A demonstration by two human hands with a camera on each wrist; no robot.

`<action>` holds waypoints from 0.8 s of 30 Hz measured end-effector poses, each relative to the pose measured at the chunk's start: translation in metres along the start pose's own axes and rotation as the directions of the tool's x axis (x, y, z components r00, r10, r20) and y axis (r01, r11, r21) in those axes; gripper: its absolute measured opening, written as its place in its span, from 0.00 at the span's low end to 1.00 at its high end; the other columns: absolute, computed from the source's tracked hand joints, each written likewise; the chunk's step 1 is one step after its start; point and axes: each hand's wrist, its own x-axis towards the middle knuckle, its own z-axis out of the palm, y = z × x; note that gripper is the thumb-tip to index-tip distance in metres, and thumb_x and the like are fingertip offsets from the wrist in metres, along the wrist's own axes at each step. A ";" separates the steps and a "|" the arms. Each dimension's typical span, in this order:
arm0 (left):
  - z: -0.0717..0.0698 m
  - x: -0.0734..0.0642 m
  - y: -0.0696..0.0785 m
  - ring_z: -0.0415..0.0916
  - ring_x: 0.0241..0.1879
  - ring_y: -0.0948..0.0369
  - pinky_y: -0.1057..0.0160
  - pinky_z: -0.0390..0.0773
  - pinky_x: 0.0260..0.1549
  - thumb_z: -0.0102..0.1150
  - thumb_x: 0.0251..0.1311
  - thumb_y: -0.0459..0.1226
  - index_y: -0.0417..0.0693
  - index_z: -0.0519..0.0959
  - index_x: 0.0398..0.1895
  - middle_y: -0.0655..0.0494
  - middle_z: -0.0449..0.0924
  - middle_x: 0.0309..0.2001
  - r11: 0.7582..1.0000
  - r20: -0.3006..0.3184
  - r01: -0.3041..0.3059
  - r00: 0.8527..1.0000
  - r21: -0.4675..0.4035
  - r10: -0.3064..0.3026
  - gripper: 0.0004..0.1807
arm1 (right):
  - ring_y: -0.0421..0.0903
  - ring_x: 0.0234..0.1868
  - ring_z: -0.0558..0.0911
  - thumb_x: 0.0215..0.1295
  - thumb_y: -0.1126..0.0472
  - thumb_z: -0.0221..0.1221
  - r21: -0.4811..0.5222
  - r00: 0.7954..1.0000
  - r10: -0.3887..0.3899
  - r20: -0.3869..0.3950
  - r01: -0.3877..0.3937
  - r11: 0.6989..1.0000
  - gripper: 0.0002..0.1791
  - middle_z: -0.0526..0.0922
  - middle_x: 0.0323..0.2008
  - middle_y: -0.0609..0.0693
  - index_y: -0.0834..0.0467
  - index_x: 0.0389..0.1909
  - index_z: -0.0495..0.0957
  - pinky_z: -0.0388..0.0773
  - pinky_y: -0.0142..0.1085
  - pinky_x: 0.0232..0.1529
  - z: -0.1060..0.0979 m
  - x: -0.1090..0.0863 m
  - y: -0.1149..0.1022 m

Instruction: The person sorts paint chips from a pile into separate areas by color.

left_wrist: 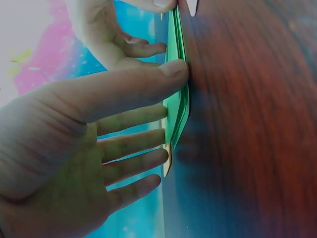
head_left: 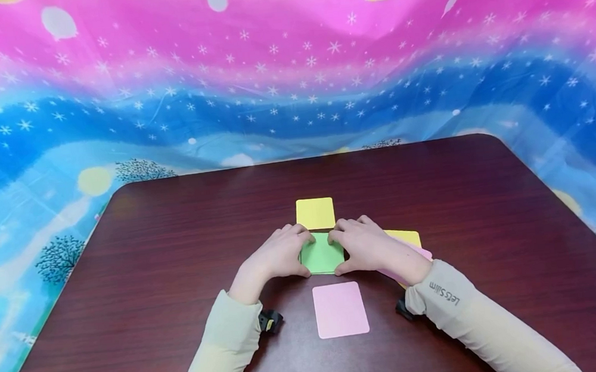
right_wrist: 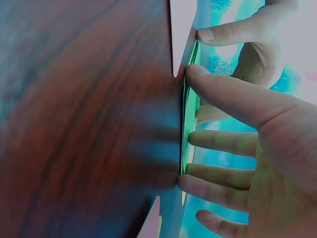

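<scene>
A small stack of green square cards (head_left: pixel 322 254) lies near the middle of the table, its layered edges showing in the left wrist view. My left hand (head_left: pixel 281 252) holds it at the left side, thumb (left_wrist: pixel 174 68) on the near corner and fingers reaching along the far part. From the right side my right hand (head_left: pixel 363 243) grips the same stack, its thumb (right_wrist: pixel 198 70) at the near right corner. Just beyond lies a yellow square card (head_left: pixel 315 213). A pink square card (head_left: pixel 340 310) lies nearer, between the two forearms.
Beside my right wrist, partly under it, are more cards, a yellow card (head_left: pixel 408 237) and pink ones overlapping. The dark red wooden table (head_left: pixel 184 239) has rounded far corners. Behind it hangs a pink and blue patterned cloth (head_left: pixel 289 91).
</scene>
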 end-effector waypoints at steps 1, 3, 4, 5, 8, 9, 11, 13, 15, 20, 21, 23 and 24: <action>0.000 0.000 0.000 0.65 0.45 0.57 0.59 0.67 0.45 0.71 0.38 0.45 0.46 0.75 0.50 0.54 0.71 0.49 1.000 0.001 0.003 1.000 0.002 -0.003 0.32 | 0.44 0.41 0.73 0.40 0.38 0.67 -0.002 1.000 0.000 0.001 0.000 1.000 0.31 0.72 0.40 0.47 0.51 0.44 0.76 0.64 0.43 0.45 0.000 0.000 0.000; 0.000 0.000 0.000 0.65 0.45 0.57 0.59 0.67 0.45 0.71 0.37 0.45 0.46 0.76 0.49 0.54 0.71 0.49 1.000 0.006 0.007 1.000 -0.005 -0.007 0.31 | 0.44 0.41 0.73 0.40 0.38 0.67 -0.002 1.000 0.002 0.005 -0.002 1.000 0.30 0.72 0.39 0.46 0.51 0.43 0.76 0.64 0.43 0.46 0.000 -0.001 0.000; 0.000 0.000 0.001 0.65 0.45 0.57 0.59 0.67 0.44 0.71 0.37 0.44 0.46 0.76 0.49 0.55 0.71 0.49 1.000 0.009 0.010 1.000 -0.006 -0.010 0.30 | 0.44 0.41 0.73 0.40 0.39 0.67 -0.001 1.000 0.003 0.006 -0.003 1.000 0.30 0.72 0.40 0.46 0.51 0.44 0.76 0.64 0.43 0.46 0.000 -0.001 0.000; 0.000 0.000 0.001 0.65 0.45 0.57 0.59 0.67 0.44 0.71 0.38 0.44 0.46 0.76 0.49 0.54 0.71 0.49 1.000 0.013 0.012 1.000 -0.006 -0.011 0.31 | 0.44 0.41 0.73 0.40 0.39 0.67 0.001 1.000 0.004 0.007 -0.004 1.000 0.30 0.72 0.40 0.46 0.51 0.44 0.77 0.64 0.43 0.46 0.000 -0.001 0.000; -0.001 0.001 0.002 0.65 0.45 0.57 0.59 0.67 0.45 0.71 0.38 0.44 0.46 0.76 0.49 0.54 0.71 0.49 1.000 0.020 0.015 1.000 -0.003 -0.015 0.30 | 0.45 0.43 0.74 0.41 0.39 0.67 0.014 1.000 0.001 0.005 -0.001 1.000 0.30 0.73 0.43 0.47 0.51 0.45 0.77 0.64 0.43 0.47 -0.001 -0.003 0.001; -0.001 0.001 0.002 0.65 0.45 0.57 0.59 0.67 0.45 0.71 0.38 0.44 0.46 0.76 0.49 0.54 0.71 0.48 1.000 0.021 0.016 1.000 0.001 -0.016 0.30 | 0.45 0.44 0.74 0.41 0.40 0.67 0.021 1.000 -0.002 0.001 0.002 1.000 0.31 0.73 0.43 0.47 0.51 0.46 0.77 0.64 0.44 0.48 -0.001 -0.003 0.001; -0.002 0.001 0.003 0.65 0.45 0.57 0.58 0.67 0.46 0.71 0.38 0.44 0.46 0.76 0.49 0.54 0.71 0.48 1.000 0.024 0.018 1.000 0.008 -0.018 0.30 | 0.45 0.45 0.74 0.42 0.40 0.67 0.030 1.000 -0.005 -0.004 0.005 1.000 0.31 0.73 0.45 0.47 0.51 0.47 0.76 0.64 0.44 0.48 -0.001 -0.005 0.003; -0.002 0.002 0.004 0.65 0.45 0.57 0.58 0.67 0.46 0.70 0.38 0.45 0.47 0.76 0.48 0.54 0.71 0.48 1.000 0.025 0.021 0.999 0.020 -0.021 0.29 | 0.45 0.45 0.74 0.42 0.41 0.67 0.036 1.000 0.004 -0.008 -0.004 0.999 0.32 0.74 0.45 0.47 0.52 0.49 0.76 0.64 0.44 0.48 -0.001 -0.008 0.005; -0.003 0.002 0.005 0.65 0.46 0.57 0.58 0.66 0.46 0.70 0.39 0.45 0.47 0.76 0.48 0.54 0.71 0.47 0.999 0.024 0.024 0.999 0.028 -0.024 0.29 | 0.45 0.46 0.75 0.43 0.42 0.67 0.036 1.000 0.019 -0.009 -0.019 0.999 0.33 0.74 0.45 0.48 0.53 0.50 0.75 0.64 0.45 0.48 -0.002 -0.012 0.009; -0.003 0.004 0.010 0.65 0.48 0.57 0.58 0.66 0.48 0.68 0.42 0.46 0.49 0.76 0.49 0.55 0.71 0.48 0.999 0.022 0.022 0.999 0.049 -0.023 0.28 | 0.48 0.47 0.75 0.44 0.42 0.66 0.019 0.998 0.060 -0.014 -0.059 0.998 0.33 0.75 0.45 0.50 0.54 0.51 0.74 0.64 0.47 0.49 -0.008 -0.023 0.017; -0.003 0.005 0.011 0.65 0.49 0.57 0.58 0.66 0.49 0.68 0.42 0.47 0.49 0.76 0.49 0.55 0.71 0.49 0.998 0.022 0.019 1.000 0.056 -0.020 0.28 | 0.48 0.47 0.75 0.44 0.42 0.66 0.016 0.998 0.067 -0.016 -0.066 0.998 0.34 0.75 0.45 0.50 0.55 0.51 0.74 0.64 0.48 0.48 -0.009 -0.025 0.019; -0.003 0.007 0.014 0.66 0.50 0.57 0.57 0.65 0.50 0.68 0.43 0.47 0.49 0.76 0.50 0.55 0.71 0.49 0.997 0.021 0.009 1.000 0.075 -0.010 0.28 | 0.49 0.47 0.75 0.43 0.42 0.67 0.009 0.997 0.080 -0.022 -0.080 0.997 0.34 0.75 0.45 0.50 0.55 0.51 0.74 0.65 0.48 0.48 -0.012 -0.030 0.022; -0.002 0.009 0.016 0.66 0.51 0.56 0.57 0.66 0.50 0.67 0.43 0.47 0.50 0.76 0.50 0.55 0.71 0.49 0.996 0.019 0.001 1.000 0.086 -0.003 0.28 | 0.49 0.47 0.75 0.43 0.42 0.67 0.009 0.996 0.088 -0.023 -0.088 0.996 0.35 0.76 0.45 0.50 0.55 0.52 0.74 0.64 0.48 0.48 -0.012 -0.032 0.024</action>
